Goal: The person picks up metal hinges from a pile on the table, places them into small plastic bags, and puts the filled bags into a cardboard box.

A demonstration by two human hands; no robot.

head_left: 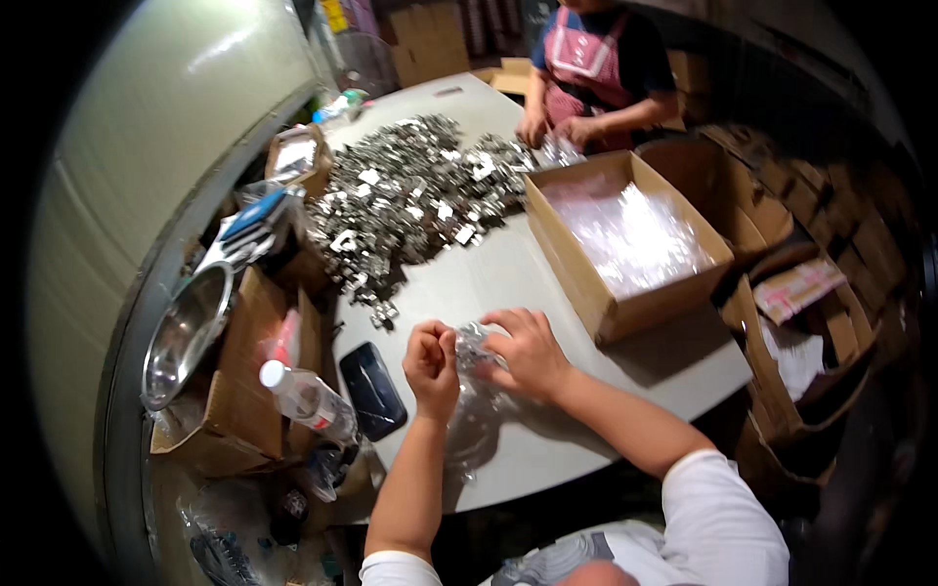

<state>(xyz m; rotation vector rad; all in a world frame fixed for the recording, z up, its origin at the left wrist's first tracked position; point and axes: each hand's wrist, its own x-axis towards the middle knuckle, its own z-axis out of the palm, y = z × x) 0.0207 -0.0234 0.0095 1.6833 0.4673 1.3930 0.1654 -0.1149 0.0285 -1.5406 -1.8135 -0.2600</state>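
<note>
Apparently clear plastic point(472, 344) between fingers point(505, 320)

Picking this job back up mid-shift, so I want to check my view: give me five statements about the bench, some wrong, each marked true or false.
1. The right hand has its fingers on clear plastic. True.
2. The dark phone lies beyond the right hand, on its right. False: the dark phone lies to the left of the left hand.
3. A pile of shiny metal pieces is spread on the table. True.
4. The open cardboard box on the table is filled with metal pieces. False: the plastic contents are clear and glossy.
5. A co-worker in a pink apron is at the table's far side. True.
</note>
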